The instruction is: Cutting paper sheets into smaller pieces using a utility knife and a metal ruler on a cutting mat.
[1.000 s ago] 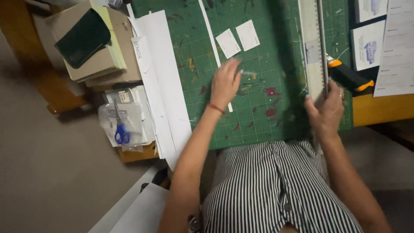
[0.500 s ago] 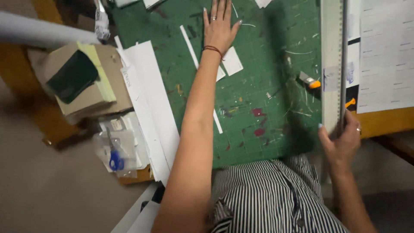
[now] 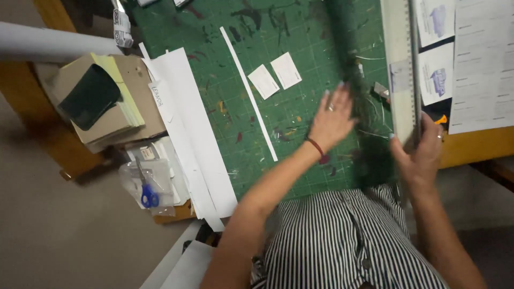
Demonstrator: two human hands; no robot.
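So nearest the camera a striped shirt [image 3: 348, 241] is seen, with both forearms reaching out over a green cutting mat [image 3: 267, 85]. The right hand [image 3: 420, 155] is wrapped around the near end of a long metal ruler [image 3: 399, 64], fingers closed on its edge, and the ruler is laid lengthwise along the right side of the mat, running away toward the far edge. The left hand [image 3: 332, 118] is spread flat and loose, fingers released, nothing gripped; it's held just above or on the mat right beside the ruler, though it's a bit blurred, so contact can't be told for sure.

The step in hand looks like the ruler being positioned or lined up for a cut, judging by the grip and the free hand beside it. The next move would probably call for the ruler to be pressed down flat and steadied by the open hand before any blade is brought in.

Further out, a thin white paper strip [image 3: 249, 91] is lying diagonally on the mat, and two small white cards [image 3: 276, 77] are sitting just past it. Long white sheets [image 3: 190, 128] are stacked at the mat's left edge, next to blue-handled scissors [image 3: 147, 195] in a clear bag and a pile of cardboard with a dark pouch [image 3: 88, 96] on top. Printed sheets [image 3: 476, 64] are spread to the right of the ruler.
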